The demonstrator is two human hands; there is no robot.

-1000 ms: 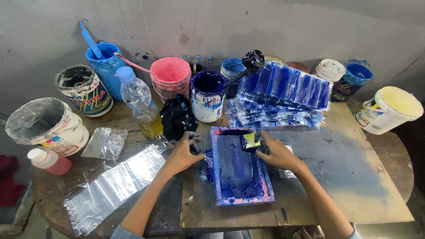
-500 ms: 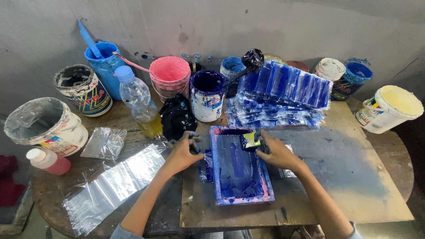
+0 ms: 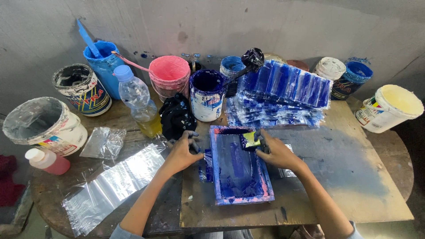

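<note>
A small printing screen frame (image 3: 239, 198) smeared with blue ink lies on a wooden board (image 3: 345, 177). My right hand (image 3: 276, 152) holds a small yellow squeegee (image 3: 250, 140) on the upper right part of the screen. My left hand (image 3: 181, 152) presses down beside the frame's left edge, its ink-stained fingers on the clear plastic there. Behind the frame sits a fanned stack of blue-printed plastic bags (image 3: 279, 95).
Paint tubs line the back: a blue bucket (image 3: 104, 66), a pink one (image 3: 169, 76), a dark blue pot (image 3: 206, 94), a cream tub (image 3: 389, 108), a white bucket (image 3: 42, 126). A clear bottle (image 3: 139, 104), a black rag (image 3: 177, 116), a pink bottle (image 3: 46, 160) and clear plastic bags (image 3: 113, 188) lie left.
Both hands stay almost where they were; the right hand keeps the squeegee near the top of the screen. The view has shifted slightly.
</note>
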